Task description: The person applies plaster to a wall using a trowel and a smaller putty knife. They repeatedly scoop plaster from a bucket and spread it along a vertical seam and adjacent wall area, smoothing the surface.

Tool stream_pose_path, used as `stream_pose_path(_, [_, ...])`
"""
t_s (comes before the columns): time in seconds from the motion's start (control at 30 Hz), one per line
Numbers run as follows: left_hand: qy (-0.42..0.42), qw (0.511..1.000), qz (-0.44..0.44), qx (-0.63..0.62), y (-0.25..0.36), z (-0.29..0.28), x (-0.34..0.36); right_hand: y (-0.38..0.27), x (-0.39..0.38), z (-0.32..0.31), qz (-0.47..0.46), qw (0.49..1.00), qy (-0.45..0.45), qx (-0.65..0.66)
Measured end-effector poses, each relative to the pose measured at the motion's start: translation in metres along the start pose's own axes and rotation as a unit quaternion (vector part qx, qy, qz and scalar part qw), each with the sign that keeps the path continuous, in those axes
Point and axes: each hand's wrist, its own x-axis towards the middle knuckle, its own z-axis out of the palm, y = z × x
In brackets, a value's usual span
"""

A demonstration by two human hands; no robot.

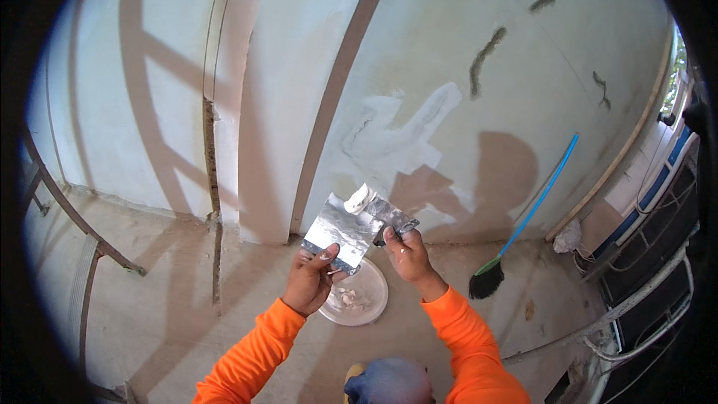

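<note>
Left hand (308, 284) grips a wide blade (338, 233); right hand (411, 258) grips a second knife (390, 214); putty (359, 199) sits where they meet, beyond both hands; tub (372, 284) below, between them.

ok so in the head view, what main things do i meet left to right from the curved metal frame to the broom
curved brown metal frame → orange-sleeved left hand → lump of white paste → orange-sleeved right hand → black-bristled broom with blue handle
</note>
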Motion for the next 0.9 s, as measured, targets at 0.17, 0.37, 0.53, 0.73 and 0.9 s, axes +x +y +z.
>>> stream_pose_path(0.17, [-0.025, 0.998, 0.053, 0.004, 0.031, 0.012, -0.011, -0.008, 0.001, 0.0, -0.145, 0.946, -0.076, -0.28])
stream_pose_path(0.37, [-0.078, 0.993, -0.01, -0.091, 0.046, -0.007, -0.003, -0.034, 0.036, 0.003, -0.018, 0.929, 0.107, 0.354])
stream_pose_path(0.53, [-0.153, 0.96, -0.109, -0.208, 0.012, -0.018, -0.001, -0.031, 0.055, 0.035, 0.02, 0.815, -0.189, 0.547])
stream_pose_path(0.73, [-0.179, 0.96, -0.018, -0.212, 0.044, -0.02, -0.001, 0.011, 0.025, 0.05, 0.206, 0.929, -0.089, 0.296])
stream_pose_path(0.9, [0.022, 0.985, 0.156, 0.068, 0.079, -0.016, 0.004, -0.009, 0.018, 0.033, 0.166, 0.888, 0.068, 0.424])
